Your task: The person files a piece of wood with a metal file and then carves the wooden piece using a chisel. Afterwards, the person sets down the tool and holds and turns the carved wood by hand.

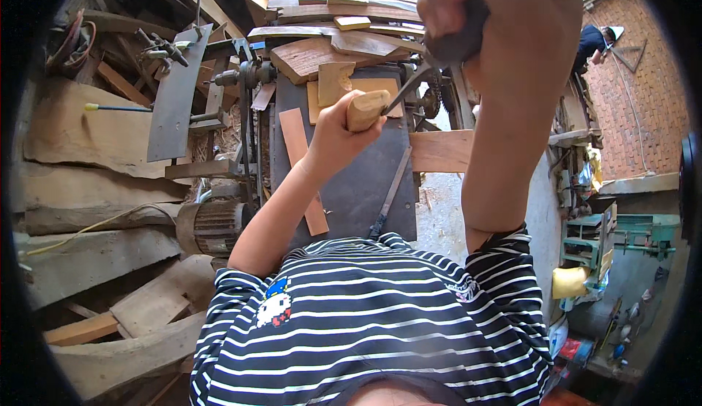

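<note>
My left hand (pixel 338 134) is closed around a short, rounded piece of pale wood (pixel 368 111), held up over the dark worktable (pixel 349 179). Close to the camera, my raised right hand (pixel 504 18) grips a tool with a thick dark body and a narrow curved metal blade (pixel 412 84). The blade's tip meets the right side of the wood, or passes just in front of it; I cannot tell which. Part of the tool is hidden behind my fingers. A notched wooden block (pixel 336 83) lies beyond my left hand.
A long file-like tool (pixel 395 183) and a reddish wooden strip (pixel 303 172) lie on the worktable. Stacked boards (pixel 344 14) rise behind it. A toothed blade (pixel 444 99) stands at its right, an electric motor (pixel 212 228) at its left. Another person (pixel 591 46) is at the far right.
</note>
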`<state>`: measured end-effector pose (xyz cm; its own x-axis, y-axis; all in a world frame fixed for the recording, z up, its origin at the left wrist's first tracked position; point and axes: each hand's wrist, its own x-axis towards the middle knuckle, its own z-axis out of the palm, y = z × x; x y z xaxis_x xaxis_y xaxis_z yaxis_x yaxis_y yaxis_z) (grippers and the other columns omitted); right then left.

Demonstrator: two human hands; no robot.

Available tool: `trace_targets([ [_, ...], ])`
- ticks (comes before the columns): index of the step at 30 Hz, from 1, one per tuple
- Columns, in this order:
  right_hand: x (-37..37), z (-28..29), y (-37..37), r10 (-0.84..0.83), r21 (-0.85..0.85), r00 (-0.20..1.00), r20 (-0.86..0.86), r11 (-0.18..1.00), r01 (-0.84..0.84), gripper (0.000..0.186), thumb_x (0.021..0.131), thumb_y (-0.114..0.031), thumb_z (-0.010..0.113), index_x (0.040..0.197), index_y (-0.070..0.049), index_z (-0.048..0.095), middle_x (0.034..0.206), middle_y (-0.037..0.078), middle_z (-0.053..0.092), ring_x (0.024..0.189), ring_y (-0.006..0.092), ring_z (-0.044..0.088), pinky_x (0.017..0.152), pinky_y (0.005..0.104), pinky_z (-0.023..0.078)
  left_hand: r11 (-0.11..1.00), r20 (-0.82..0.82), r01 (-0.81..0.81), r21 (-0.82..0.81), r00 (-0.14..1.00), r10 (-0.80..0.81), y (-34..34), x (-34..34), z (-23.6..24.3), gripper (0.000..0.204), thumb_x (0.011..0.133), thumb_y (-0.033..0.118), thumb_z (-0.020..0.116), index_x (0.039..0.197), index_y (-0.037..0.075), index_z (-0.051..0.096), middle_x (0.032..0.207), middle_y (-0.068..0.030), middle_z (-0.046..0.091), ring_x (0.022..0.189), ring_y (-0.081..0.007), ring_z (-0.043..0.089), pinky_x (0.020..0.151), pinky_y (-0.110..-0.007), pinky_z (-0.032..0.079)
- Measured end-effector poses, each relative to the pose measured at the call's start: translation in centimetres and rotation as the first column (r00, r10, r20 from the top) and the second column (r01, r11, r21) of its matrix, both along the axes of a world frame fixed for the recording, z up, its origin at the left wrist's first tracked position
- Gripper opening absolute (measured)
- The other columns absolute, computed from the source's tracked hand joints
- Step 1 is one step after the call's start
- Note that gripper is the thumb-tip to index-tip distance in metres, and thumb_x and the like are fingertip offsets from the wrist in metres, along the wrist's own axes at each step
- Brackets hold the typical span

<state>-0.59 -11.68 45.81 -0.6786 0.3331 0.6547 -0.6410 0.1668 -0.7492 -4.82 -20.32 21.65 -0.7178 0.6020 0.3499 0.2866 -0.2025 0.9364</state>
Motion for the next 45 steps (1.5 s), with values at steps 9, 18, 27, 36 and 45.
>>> trace_targets([
  [9,-0.3,-2.3,2.9,-0.029,-0.050,0.880,0.473,0.997,0.060,0.012,0.075,0.000,0.061,0.077,-0.005,0.050,0.053,0.002,0.051,0.040,0.0095,0.050,0.036,0.0234,0.042,0.991,0.266,0.132,0.034,0.954,-0.136,-0.9,-2.8,-2.5,0.026,0.077,0.010,0.077,0.098,0.003,0.062,0.091,-0.0018,0.066,0.085,-0.0076,0.060,0.076,-0.024,0.048],
  [18,0.1,-2.7,4.6,0.058,-0.281,0.991,0.122,0.960,-0.021,0.009,0.073,0.000,0.056,0.075,-0.006,0.050,0.052,0.004,0.051,0.038,0.0121,0.050,0.035,0.0255,0.042,0.964,0.217,0.166,0.207,0.953,-0.211,-2.1,-4.5,-1.7,0.024,0.081,0.010,0.072,0.098,0.001,0.059,0.089,-0.0049,0.065,0.084,-0.0117,0.061,0.075,-0.026,0.050],
  [27,-1.4,-2.3,7.1,0.336,0.020,0.883,-0.327,0.937,-0.349,0.012,0.080,-0.007,0.059,0.070,-0.005,0.052,0.056,0.004,0.051,0.041,0.0160,0.052,0.039,0.0284,0.045,0.952,0.098,0.049,0.302,0.992,-0.082,-1.6,-3.5,-0.2,0.021,0.080,-0.002,0.062,0.098,0.004,0.052,0.088,-0.0065,0.061,0.084,-0.0131,0.060,0.076,-0.027,0.050],
  [36,1.9,-2.0,7.8,0.279,-0.320,0.944,-0.178,0.890,-0.323,0.011,0.079,-0.006,0.061,0.070,-0.005,0.055,0.055,0.004,0.053,0.041,0.0138,0.052,0.038,0.0247,0.043,0.986,0.064,0.002,0.168,0.998,-0.013,0.2,-1.9,0.1,0.036,0.077,-0.010,0.060,0.105,0.007,0.047,0.095,-0.0062,0.059,0.089,-0.0113,0.057,0.077,-0.025,0.047],
  [45,3.2,-5.0,11.1,0.030,0.074,0.966,0.257,0.996,-0.051,0.011,0.082,-0.009,0.061,0.090,-0.003,0.055,0.061,0.000,0.053,0.048,0.0105,0.054,0.042,0.0233,0.047,0.997,0.119,-0.075,-0.004,0.990,0.075,0.6,-0.6,-0.8,0.042,0.077,-0.008,0.065,0.111,0.008,0.046,0.100,-0.0038,0.058,0.093,-0.0090,0.055,0.081,-0.024,0.047],
])
